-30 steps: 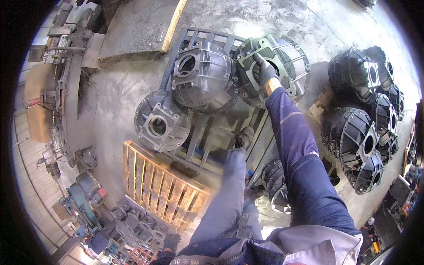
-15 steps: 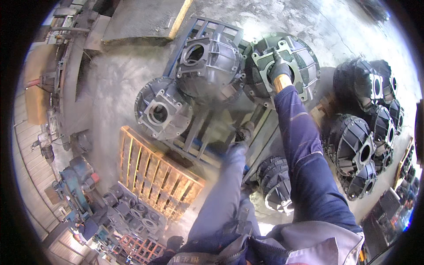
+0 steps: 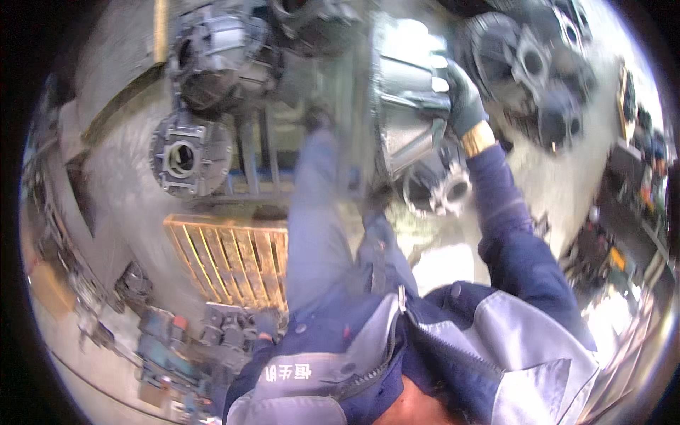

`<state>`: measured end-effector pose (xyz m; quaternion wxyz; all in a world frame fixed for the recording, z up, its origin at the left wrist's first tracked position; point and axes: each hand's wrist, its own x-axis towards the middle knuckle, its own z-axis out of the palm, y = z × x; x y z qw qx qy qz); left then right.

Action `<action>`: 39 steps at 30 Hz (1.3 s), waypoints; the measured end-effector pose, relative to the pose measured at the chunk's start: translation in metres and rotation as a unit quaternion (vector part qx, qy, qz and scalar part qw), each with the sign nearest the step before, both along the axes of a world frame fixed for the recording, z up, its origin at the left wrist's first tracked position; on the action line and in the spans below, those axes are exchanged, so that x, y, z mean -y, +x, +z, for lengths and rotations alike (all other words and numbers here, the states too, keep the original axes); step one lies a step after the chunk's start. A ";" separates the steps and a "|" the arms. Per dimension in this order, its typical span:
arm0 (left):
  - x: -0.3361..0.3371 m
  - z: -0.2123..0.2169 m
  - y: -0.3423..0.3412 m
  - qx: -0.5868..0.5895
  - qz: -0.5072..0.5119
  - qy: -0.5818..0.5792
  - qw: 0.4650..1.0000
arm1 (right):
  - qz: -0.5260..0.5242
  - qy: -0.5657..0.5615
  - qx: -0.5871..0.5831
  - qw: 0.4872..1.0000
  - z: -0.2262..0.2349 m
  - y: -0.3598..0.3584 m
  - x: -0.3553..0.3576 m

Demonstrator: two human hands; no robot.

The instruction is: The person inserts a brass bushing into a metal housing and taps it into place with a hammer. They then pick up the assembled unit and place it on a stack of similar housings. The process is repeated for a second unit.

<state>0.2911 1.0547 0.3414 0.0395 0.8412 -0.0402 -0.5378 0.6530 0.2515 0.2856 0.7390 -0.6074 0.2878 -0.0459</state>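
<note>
My right hand [image 3: 464, 99], in a dark glove with a yellow cuff, grips the rim of a large grey metal gear housing [image 3: 407, 117]. The housing is tilted on its side, close in front of me at upper centre. A smaller round casting [image 3: 435, 188] lies just below it. My blue right sleeve [image 3: 506, 227] runs down from the hand to my jacket. My left hand is not visible. A grey trouser leg [image 3: 319, 212] with a dark shoe [image 3: 315, 117] reaches up beside the housing.
Two more grey housings [image 3: 209, 60] [image 3: 184, 156] rest on a blue metal frame [image 3: 248, 159] at upper left. A wooden pallet [image 3: 230, 258] lies below them. Dark castings [image 3: 538, 71] are stacked at upper right. Machine parts [image 3: 177, 340] crowd the lower left floor.
The view has swung and come much closer. The housing under my right hand has tipped from lying flat onto its side and now fills the upper centre; my hand stays on its rim.
</note>
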 end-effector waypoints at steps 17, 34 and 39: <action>-0.010 -0.029 -0.002 0.006 -0.249 0.018 0.968 | 0.020 -0.149 -0.325 0.934 0.019 -0.371 0.060; 0.000 0.013 0.020 0.012 -0.357 0.031 0.933 | -0.037 -0.261 -0.408 0.874 -0.169 -0.387 -0.009; -0.004 -0.010 0.047 0.030 -0.344 0.074 0.936 | -0.030 -0.235 -0.447 0.863 -0.164 -0.364 -0.012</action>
